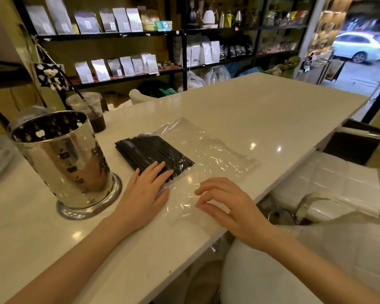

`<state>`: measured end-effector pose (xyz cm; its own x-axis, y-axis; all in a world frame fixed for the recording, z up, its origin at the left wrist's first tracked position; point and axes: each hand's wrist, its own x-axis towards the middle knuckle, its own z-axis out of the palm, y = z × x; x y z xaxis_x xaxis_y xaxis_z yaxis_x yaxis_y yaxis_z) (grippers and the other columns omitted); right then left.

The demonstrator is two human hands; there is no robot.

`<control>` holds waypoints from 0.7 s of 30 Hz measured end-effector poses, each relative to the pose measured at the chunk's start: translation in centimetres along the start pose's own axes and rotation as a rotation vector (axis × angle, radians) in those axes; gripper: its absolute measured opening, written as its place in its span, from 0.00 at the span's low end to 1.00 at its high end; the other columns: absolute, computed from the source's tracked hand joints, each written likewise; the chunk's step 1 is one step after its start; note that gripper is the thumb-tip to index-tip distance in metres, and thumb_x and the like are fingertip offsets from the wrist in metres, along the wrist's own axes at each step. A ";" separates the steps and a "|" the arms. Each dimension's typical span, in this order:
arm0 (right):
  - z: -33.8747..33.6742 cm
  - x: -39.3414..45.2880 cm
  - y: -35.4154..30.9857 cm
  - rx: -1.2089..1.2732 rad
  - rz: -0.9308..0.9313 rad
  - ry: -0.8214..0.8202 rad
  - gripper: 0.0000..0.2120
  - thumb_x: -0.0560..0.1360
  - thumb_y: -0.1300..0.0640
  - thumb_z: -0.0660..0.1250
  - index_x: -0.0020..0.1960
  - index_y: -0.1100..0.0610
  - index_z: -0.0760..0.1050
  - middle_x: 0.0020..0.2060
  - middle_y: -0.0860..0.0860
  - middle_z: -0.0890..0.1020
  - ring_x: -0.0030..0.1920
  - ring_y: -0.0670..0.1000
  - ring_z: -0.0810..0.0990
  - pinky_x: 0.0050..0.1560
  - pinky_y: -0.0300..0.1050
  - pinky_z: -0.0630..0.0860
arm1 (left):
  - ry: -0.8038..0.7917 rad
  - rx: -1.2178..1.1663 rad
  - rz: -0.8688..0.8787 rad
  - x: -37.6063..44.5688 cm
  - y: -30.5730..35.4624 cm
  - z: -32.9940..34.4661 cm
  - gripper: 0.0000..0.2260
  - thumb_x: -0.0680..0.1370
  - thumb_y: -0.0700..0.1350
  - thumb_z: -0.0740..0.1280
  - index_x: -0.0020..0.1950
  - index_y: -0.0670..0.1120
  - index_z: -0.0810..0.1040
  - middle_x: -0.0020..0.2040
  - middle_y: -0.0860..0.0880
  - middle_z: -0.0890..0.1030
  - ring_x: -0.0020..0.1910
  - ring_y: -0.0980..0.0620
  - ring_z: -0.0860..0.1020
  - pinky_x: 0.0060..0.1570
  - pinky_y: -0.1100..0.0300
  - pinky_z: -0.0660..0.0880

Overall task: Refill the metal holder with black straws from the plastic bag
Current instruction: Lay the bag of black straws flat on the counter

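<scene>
On the white bench (239,110), 1 unlabelled clear plastic bag (208,154) of black straws (149,150) lies under the flat left hand (144,194) with fingers spread, beside 1 shiny perforated metal holder (62,159), while the right hand (230,205) hovers, fingers loosely curled, holding nothing.

Counter (239,110): white, glossy, ceiling lights reflected in its surface. At its far left stands a clear plastic cup (87,113) with lid, holding dark liquid in its lower part, a black straw (74,85) leaning through the lid. Behind the counter, black shelving (110,36) carries rows of pale pouches (123,19); a further bay holds kettles and bottles (208,17). A small teddy bear (51,76) hangs on a black patterned card at left. White cushioned chair (329,178) with chrome frame at right of the counter. Through the opening at far right, a white car (358,46), blurred.
</scene>
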<state>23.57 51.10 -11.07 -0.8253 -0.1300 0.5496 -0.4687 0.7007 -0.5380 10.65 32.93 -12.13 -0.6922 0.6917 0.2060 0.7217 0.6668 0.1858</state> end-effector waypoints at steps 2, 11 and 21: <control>-0.6 -0.7 -0.3 -0.049 -0.032 -0.014 0.12 0.77 0.49 0.59 0.47 0.54 0.78 0.47 0.50 0.83 0.53 0.44 0.76 0.56 0.41 0.70 | 0.093 0.024 -0.002 0.5 1.0 0.1 0.21 0.76 0.50 0.54 0.69 0.50 0.64 0.75 0.48 0.59 0.75 0.50 0.53 0.71 0.51 0.44; -1.2 -1.9 -0.9 -0.321 -0.152 -0.048 0.05 0.74 0.57 0.66 0.46 0.56 0.80 0.40 0.49 0.84 0.45 0.45 0.76 0.53 0.39 0.70 | -0.101 -0.368 0.340 5.1 8.1 2.0 0.43 0.66 0.71 0.34 0.70 0.49 0.64 0.74 0.54 0.57 0.72 0.59 0.52 0.68 0.71 0.44; -4.7 0.8 5.2 -0.537 0.205 -0.102 0.19 0.72 0.62 0.57 0.61 0.58 0.75 0.61 0.55 0.79 0.65 0.56 0.73 0.65 0.54 0.66 | -0.082 -0.485 0.347 6.1 9.0 1.8 0.27 0.72 0.62 0.45 0.62 0.54 0.72 0.62 0.61 0.71 0.60 0.66 0.69 0.63 0.69 0.62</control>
<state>21.92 57.96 -10.42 -0.9208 -0.0022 0.3900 -0.0926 0.9726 -0.2131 12.92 43.68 -10.96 -0.3996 0.8786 0.2616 0.8140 0.2089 0.5420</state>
